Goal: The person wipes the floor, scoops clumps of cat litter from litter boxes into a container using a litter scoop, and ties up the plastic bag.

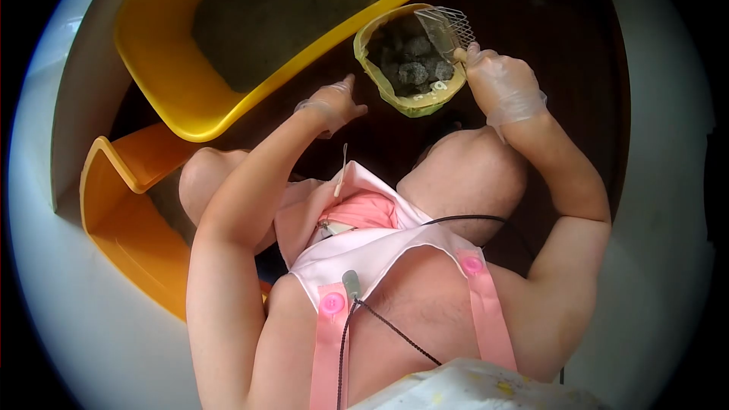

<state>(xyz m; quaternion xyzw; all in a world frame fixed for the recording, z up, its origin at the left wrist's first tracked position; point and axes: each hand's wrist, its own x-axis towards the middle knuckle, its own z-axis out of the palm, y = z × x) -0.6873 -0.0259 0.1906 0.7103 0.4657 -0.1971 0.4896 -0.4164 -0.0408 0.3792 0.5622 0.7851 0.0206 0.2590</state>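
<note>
My right hand [505, 83], in a thin clear glove, grips the light handle of a wire litter scoop [454, 24]. The scoop's wire head lies over the right rim of a small bin [419, 110] lined with a plastic bag. Grey clumps [414, 72] fill the bin's inside, and a few pale bits sit near its front edge. Left of the bin, my left hand [336, 106], also gloved, is held with its fingers apart and nothing in it. Behind it stands a large yellow litter box [182, 118] with grey litter [273, 19] in it.
An orange plastic piece with raised walls [125, 220] stands at the left, beside my knee, with grey material partly visible inside. Dark brown floor [577, 68] lies under the bin. Pale curved walls [661, 205] rise at both sides. A black cord [395, 330] hangs across my front.
</note>
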